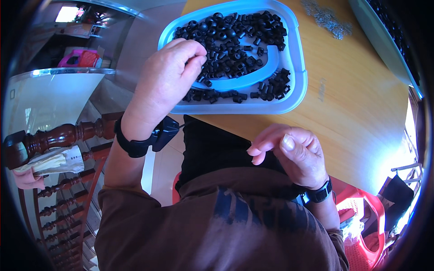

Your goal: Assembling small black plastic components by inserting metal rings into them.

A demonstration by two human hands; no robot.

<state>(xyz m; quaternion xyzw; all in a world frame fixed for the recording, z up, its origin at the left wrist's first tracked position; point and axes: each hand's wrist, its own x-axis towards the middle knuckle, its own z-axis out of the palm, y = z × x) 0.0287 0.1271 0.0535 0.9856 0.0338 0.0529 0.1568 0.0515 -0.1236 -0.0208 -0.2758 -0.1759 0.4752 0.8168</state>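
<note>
My left hand (174, 72) reaches over the left part of a light blue plastic tray (296, 86). Its thumb and index finger are pinched together above many small black plastic pieces (226, 56); whatever lies between the fingertips is hidden. Inside the tray a curved blue divider (253, 80) separates the larger heap from a smaller group along the near side. Some of the pieces are round, others short and tube-like. My right hand (296, 151) hovers in front of the table edge above my lap, fingers loosely bent and apart, with nothing visible in it.
On the wooden table (348, 104) lies a pile of small silvery metal parts (327, 20). Another basin of black pieces (384, 49) stands at the far right. A dark wooden railing (63, 133) runs at left; a red plastic basket (361, 248) is at lower right.
</note>
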